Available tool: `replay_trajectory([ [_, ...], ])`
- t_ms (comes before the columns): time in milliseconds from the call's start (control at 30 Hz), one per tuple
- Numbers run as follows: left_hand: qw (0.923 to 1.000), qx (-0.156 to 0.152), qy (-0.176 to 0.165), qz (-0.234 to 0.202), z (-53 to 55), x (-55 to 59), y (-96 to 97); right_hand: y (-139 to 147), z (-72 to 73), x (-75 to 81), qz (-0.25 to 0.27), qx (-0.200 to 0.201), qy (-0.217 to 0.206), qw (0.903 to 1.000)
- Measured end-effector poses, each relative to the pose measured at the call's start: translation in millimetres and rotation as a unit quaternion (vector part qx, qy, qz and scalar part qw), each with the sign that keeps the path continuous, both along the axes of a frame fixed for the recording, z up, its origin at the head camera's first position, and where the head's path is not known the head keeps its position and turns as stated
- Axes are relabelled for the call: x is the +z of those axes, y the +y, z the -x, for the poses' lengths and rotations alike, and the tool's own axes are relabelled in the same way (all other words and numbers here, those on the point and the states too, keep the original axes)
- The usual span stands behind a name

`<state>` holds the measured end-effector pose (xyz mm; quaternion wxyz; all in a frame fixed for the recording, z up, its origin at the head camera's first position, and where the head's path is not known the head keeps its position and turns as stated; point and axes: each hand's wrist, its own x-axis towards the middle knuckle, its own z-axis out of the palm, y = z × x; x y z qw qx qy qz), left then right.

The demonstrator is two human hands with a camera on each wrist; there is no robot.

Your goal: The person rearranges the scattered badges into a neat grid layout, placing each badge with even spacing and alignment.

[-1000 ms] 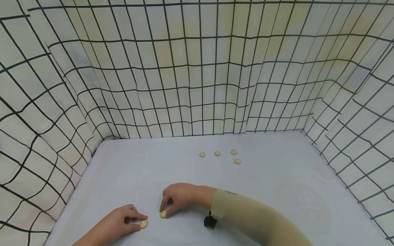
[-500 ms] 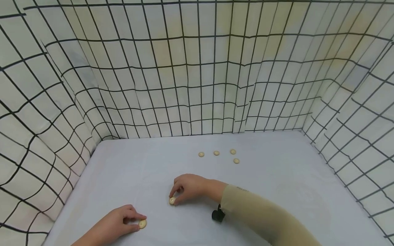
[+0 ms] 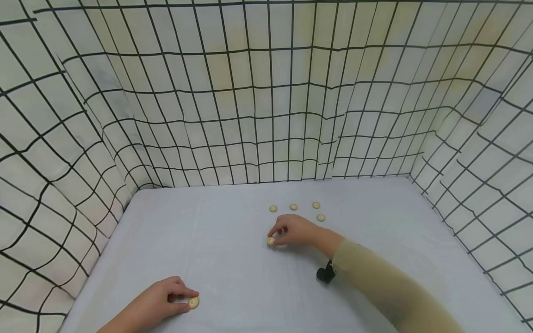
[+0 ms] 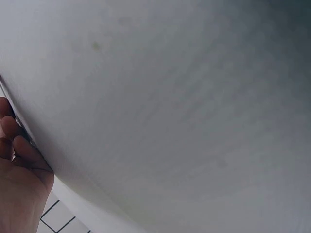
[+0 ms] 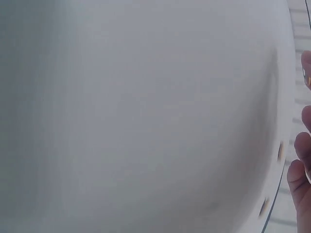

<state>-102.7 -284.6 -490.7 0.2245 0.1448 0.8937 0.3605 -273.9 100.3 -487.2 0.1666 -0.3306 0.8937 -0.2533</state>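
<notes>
In the head view my left hand (image 3: 160, 298) lies low on the left, its thumb and index finger pinching the edge of a small pale-yellow round disc (image 3: 193, 302) with a dark mark on its face. Farther out near the middle, my right hand (image 3: 296, 230) pinches a similar round disc (image 3: 270, 241) between thumb and fingertips, close over the white tabletop. Just beyond it lie several more such discs: one at left (image 3: 273, 208), one in the middle (image 3: 294, 206), and two at right, a back disc (image 3: 316, 205) and a front disc (image 3: 321, 217). Both wrist views mostly show white cloth.
A white-covered table (image 3: 208, 222) spreads under the hands. Behind it and on both sides rise walls of white cloth with a black grid (image 3: 266, 115). A small black device (image 3: 326, 273) hangs at the right wrist below the tan sleeve (image 3: 374, 277).
My right hand has moved away and to the right with its disc, from near the left hand toward the group of discs. The left hand and its disc have stayed put.
</notes>
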Motion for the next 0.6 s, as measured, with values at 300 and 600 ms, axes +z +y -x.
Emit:
replay_trajectory([
  [300, 1.0, 0.007, -0.005, 0.002, -1.0, 0.2, -2.0, 51.4, 27.6, -0.4, 0.015, -0.105, -0.008, 0.9943],
  [600, 0.9999, 0.01, -0.007, 0.005, -0.7, 0.4, 0.5, 65.6, 41.6, -3.6, -0.005, -0.144, -0.009, 0.9896],
])
